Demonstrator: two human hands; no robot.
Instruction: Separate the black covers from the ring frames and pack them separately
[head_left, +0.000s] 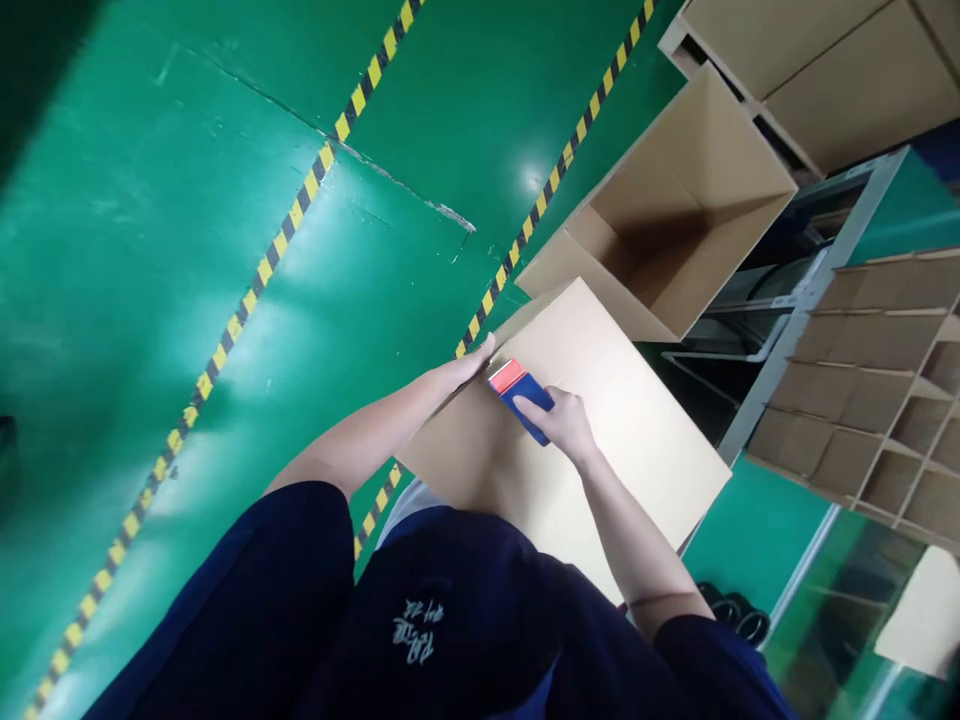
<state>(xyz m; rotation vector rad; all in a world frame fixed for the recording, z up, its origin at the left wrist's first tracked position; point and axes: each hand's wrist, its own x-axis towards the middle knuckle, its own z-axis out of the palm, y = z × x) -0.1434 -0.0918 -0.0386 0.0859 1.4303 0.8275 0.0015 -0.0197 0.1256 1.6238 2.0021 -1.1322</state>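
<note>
A closed cardboard box stands before me, with its plain flat face up. My left hand lies along the box's left edge, fingers stretched out and partly hidden behind the edge. In my right hand is a blue-and-red hand tool, a flat block whose exact kind I cannot make out. Its red end has a thin pale edge and points at the box edge beside my left hand. The fingers and thumb wrap the blue part, low over the box face.
An open cardboard box sits just beyond. More cartons are stacked at the upper right. Cardboard dividers and a metal-framed rack stand on the right. Yellow-and-black tape lines cross the green floor.
</note>
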